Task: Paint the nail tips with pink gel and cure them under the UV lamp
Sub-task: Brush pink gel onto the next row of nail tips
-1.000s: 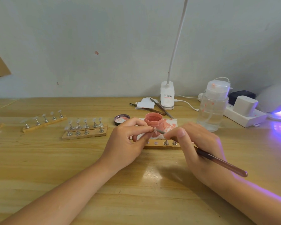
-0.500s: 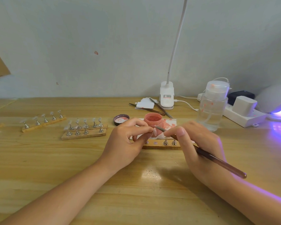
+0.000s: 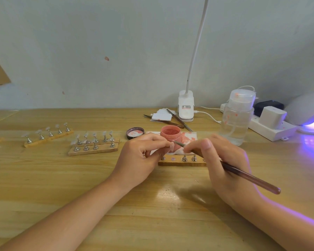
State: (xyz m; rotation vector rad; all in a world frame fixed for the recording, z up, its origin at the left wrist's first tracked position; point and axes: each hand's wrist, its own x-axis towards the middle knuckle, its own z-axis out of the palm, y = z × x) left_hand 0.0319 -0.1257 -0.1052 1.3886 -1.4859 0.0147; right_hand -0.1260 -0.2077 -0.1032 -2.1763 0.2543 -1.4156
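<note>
My left hand pinches a small nail tip on its stand, held just in front of the open pink gel jar. My right hand grips a brown brush like a pen, its fine tip touching the nail tip. Below the hands lies a wooden holder strip with a few metal stands. The jar's lid lies to the left of the jar. The UV lamp glows purple at the far right.
Wooden strips with clear nail tips lie at the left. A stained paper towel is under the jar. A clear pump bottle, a power strip with adapter, a desk lamp base and spare tools stand behind.
The brush tip has shifted slightly against the nail tip; both hands stay almost in place.
</note>
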